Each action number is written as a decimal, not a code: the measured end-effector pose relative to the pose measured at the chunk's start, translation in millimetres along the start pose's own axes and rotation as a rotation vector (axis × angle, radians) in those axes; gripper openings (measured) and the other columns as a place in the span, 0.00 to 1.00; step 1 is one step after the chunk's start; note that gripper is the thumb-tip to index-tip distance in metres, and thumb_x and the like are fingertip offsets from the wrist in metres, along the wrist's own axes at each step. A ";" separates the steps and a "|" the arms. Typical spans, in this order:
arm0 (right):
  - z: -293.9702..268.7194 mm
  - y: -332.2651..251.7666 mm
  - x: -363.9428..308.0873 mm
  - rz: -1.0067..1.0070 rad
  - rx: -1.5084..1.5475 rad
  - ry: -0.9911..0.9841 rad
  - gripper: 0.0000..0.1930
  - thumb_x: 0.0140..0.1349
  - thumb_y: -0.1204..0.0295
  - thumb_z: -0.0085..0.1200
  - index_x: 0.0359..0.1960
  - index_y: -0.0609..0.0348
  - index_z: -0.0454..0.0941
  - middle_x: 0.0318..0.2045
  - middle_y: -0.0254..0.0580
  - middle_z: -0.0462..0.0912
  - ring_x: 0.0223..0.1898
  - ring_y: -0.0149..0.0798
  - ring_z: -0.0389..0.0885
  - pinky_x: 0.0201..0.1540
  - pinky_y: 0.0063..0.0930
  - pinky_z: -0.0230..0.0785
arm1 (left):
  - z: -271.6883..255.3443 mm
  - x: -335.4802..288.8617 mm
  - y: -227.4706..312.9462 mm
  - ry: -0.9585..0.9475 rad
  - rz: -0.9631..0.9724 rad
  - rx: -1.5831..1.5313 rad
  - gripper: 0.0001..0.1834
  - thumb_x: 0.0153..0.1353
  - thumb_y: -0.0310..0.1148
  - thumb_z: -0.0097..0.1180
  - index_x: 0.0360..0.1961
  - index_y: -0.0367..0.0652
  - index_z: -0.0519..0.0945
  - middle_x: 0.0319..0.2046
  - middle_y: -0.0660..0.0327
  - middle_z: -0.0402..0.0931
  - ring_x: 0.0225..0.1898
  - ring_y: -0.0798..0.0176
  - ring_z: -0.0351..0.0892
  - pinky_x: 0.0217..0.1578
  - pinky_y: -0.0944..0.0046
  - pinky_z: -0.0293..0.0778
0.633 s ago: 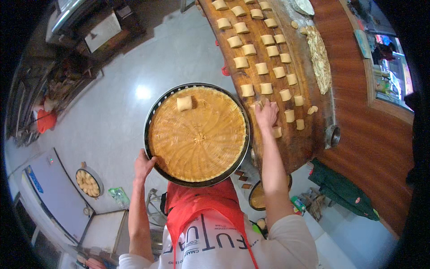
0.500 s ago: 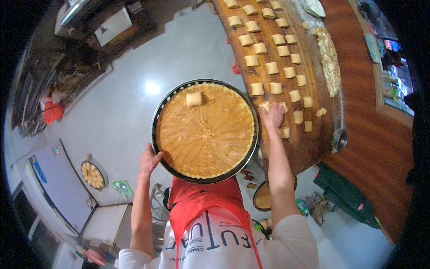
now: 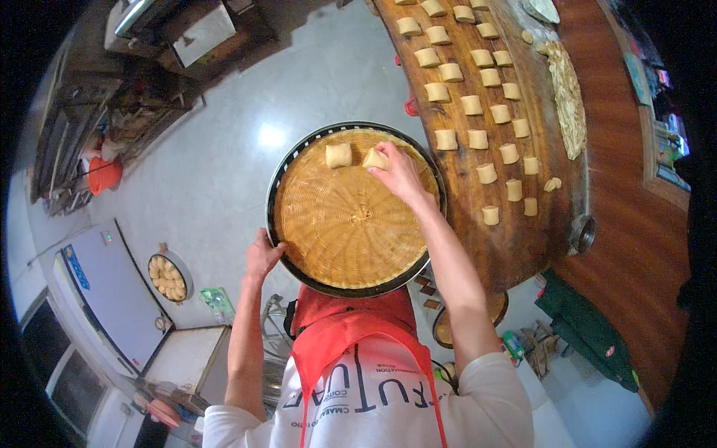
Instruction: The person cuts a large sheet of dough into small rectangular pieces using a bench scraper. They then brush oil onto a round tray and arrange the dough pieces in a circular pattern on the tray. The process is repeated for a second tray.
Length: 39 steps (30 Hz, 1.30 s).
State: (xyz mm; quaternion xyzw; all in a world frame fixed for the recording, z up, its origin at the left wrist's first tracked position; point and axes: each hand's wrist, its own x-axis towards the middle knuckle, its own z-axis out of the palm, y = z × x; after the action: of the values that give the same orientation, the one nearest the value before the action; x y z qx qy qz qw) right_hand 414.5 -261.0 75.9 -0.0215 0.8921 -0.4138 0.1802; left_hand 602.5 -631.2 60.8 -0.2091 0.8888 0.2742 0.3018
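A round woven tray (image 3: 336,231) with a dark metal rim is held in front of me over the floor. My left hand (image 3: 263,256) grips its left rim. My right hand (image 3: 398,174) reaches over the tray's far side, fingers closed on a pale dough piece (image 3: 375,158) that touches the weave. Another dough piece (image 3: 338,155) lies just left of it on the tray. To the right, several more dough pieces (image 3: 478,104) lie in rows on a long wooden table (image 3: 538,239).
A strip of rolled dough (image 3: 567,97) lies along the table's right side. A metal cup (image 3: 582,233) sits at the table's near end. On the floor to the left are a tray of buns (image 3: 169,277), a white chest freezer (image 3: 104,291) and an orange bucket (image 3: 104,175).
My right hand left the table's edge with a dough piece and moved left onto the tray, beside the piece lying there. The tray now sits lower in view.
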 end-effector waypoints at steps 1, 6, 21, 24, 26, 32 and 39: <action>5.8 -0.1 3.8 -0.095 -0.134 0.045 0.29 0.52 0.69 0.72 0.55 0.59 0.74 0.50 0.51 0.79 0.55 0.54 0.77 0.59 0.46 0.70 | 1.4 -0.3 -0.9 0.021 0.011 0.002 0.26 0.52 0.44 0.66 0.43 0.38 0.70 0.31 0.44 0.82 0.36 0.36 0.82 0.38 0.44 0.76; 20.8 15.1 6.0 -0.180 -0.318 0.076 0.32 0.52 0.71 0.72 0.60 0.59 0.73 0.55 0.50 0.74 0.60 0.53 0.70 0.64 0.44 0.66 | 10.4 2.8 -6.4 0.026 -0.011 -0.059 0.26 0.52 0.45 0.66 0.43 0.38 0.70 0.31 0.44 0.82 0.36 0.37 0.82 0.39 0.45 0.77; 49.3 -37.8 16.6 -0.261 -0.483 0.048 0.37 0.53 0.63 0.73 0.64 0.59 0.71 0.58 0.45 0.72 0.62 0.46 0.68 0.66 0.45 0.61 | 6.0 3.2 0.5 0.003 -0.011 -0.022 0.26 0.51 0.43 0.65 0.42 0.37 0.70 0.29 0.44 0.81 0.34 0.38 0.82 0.37 0.44 0.76; 66.7 -40.1 29.2 -0.253 -0.492 -0.025 0.33 0.54 0.67 0.71 0.62 0.58 0.74 0.56 0.44 0.74 0.61 0.46 0.69 0.66 0.44 0.60 | 10.1 5.6 -7.5 0.006 0.004 -0.085 0.25 0.51 0.42 0.65 0.42 0.37 0.70 0.29 0.44 0.81 0.34 0.38 0.82 0.37 0.46 0.76; 73.0 -38.7 31.5 -0.300 -0.484 -0.002 0.32 0.54 0.69 0.71 0.62 0.57 0.74 0.56 0.44 0.74 0.61 0.45 0.69 0.66 0.44 0.59 | 15.3 7.2 -15.3 -0.023 -0.013 -0.250 0.25 0.51 0.42 0.66 0.42 0.36 0.71 0.29 0.44 0.81 0.35 0.39 0.82 0.37 0.48 0.77; 18.7 -14.0 16.4 -0.206 -0.390 0.224 0.32 0.57 0.70 0.68 0.64 0.56 0.72 0.57 0.47 0.74 0.59 0.51 0.71 0.61 0.48 0.66 | 31.6 15.9 -49.7 -0.018 0.058 -0.249 0.37 0.55 0.40 0.67 0.62 0.32 0.69 0.49 0.42 0.82 0.52 0.45 0.84 0.54 0.52 0.77; -79.2 86.5 5.8 0.427 -0.434 0.583 0.26 0.63 0.60 0.61 0.57 0.65 0.75 0.53 0.58 0.75 0.56 0.60 0.72 0.60 0.52 0.66 | 26.0 22.9 -44.5 0.007 0.136 -0.288 0.24 0.53 0.33 0.65 0.49 0.36 0.72 0.38 0.48 0.84 0.40 0.52 0.84 0.41 0.56 0.77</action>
State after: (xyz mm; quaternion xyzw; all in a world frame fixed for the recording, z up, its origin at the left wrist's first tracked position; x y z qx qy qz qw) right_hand 391.8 -147.4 56.5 0.2444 0.9566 -0.1586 -0.0069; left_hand 620.7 -654.0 12.5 -0.1906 0.8536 0.4177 0.2463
